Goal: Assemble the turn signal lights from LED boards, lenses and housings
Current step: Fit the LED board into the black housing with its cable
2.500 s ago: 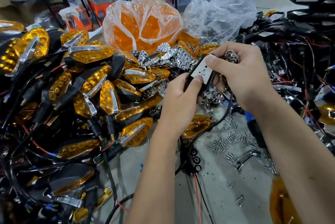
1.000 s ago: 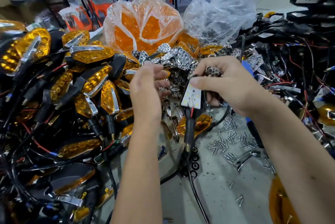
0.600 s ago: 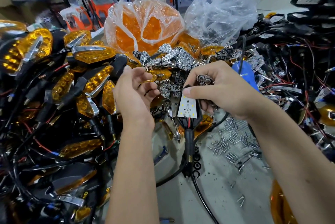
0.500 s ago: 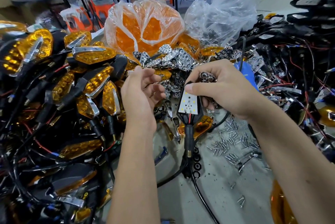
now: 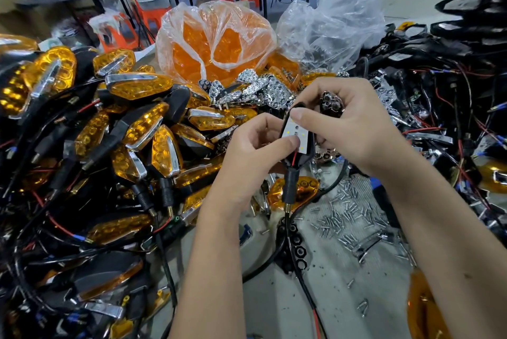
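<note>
Fingers of left hand [image 5: 247,152], apart from housing [image 5: 299,157] half second ago, now curled on it, thumb pressing LED board [image 5: 295,133]; right hand [image 5: 354,130] still pinches board top, chrome reflector tucked behind.

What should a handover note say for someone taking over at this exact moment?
Left hand: grips the black housing, thumb pressing the LED board.
Right hand: forefinger on the board's top edge, a chrome reflector tucked in its other fingers.
Parts: the board sits in the open housing, red wire showing at its base. Amber lenses in the bag, reflectors in front of it, screws on the table, finished lights piled at left.
Done: board placed in housing.
Left: reflector, lens, probably screws.
</note>
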The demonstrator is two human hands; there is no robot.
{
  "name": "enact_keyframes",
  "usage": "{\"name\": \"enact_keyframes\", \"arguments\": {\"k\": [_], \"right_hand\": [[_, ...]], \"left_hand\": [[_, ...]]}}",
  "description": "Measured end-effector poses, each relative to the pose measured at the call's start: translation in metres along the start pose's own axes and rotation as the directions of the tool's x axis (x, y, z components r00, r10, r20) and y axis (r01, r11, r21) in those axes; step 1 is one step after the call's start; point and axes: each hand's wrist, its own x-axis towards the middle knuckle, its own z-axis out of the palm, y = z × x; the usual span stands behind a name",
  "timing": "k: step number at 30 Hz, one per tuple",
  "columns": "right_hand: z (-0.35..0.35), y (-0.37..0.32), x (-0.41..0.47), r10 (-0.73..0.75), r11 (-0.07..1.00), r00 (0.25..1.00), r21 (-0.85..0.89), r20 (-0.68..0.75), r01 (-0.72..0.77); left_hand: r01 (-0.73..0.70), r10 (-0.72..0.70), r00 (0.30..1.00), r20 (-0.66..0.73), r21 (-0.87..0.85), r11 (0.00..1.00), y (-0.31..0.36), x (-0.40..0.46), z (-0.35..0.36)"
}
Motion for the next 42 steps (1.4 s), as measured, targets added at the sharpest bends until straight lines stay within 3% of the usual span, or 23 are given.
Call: {"name": "enact_keyframes", "arguments": {"k": [20, 24, 28, 35, 42], "right_hand": [[-0.002, -0.006, 0.0, -0.051, 0.997, 0.998, -0.062, 0.032, 0.052], [-0.003, -0.006, 0.0, -0.041, 0.994, 0.992, -0.1, 0.119, 0.053], [-0.002, -0.003, 0.0, 0.036, 0.986, 0.989, -0.166, 0.141, -0.012], [-0.007, 0.0, 0.002, 0.138, 0.983, 0.99, -0.128, 0.025, -0.134], [-0.007, -0.003, 0.001, 0.168, 0.977, 0.985, -0.142, 0.035, -0.162]], "left_hand": [[-0.021, 0.022, 1.0, 0.017, -0.026, 0.999, 0.001, -0.001, -0.002], [0.045, -0.043, 0.998, 0.038, -0.052, 0.998, 0.0, 0.001, 0.0], [0.166, -0.136, 0.978, 0.158, -0.189, 0.968, 0.002, 0.0, 0.01], [0.091, -0.083, 0.991, 0.104, -0.075, 0.993, 0.001, 0.0, 0.028], [0.052, -0.052, 0.997, 0.054, -0.01, 0.999, 0.0, 0.001, 0.033]]}}
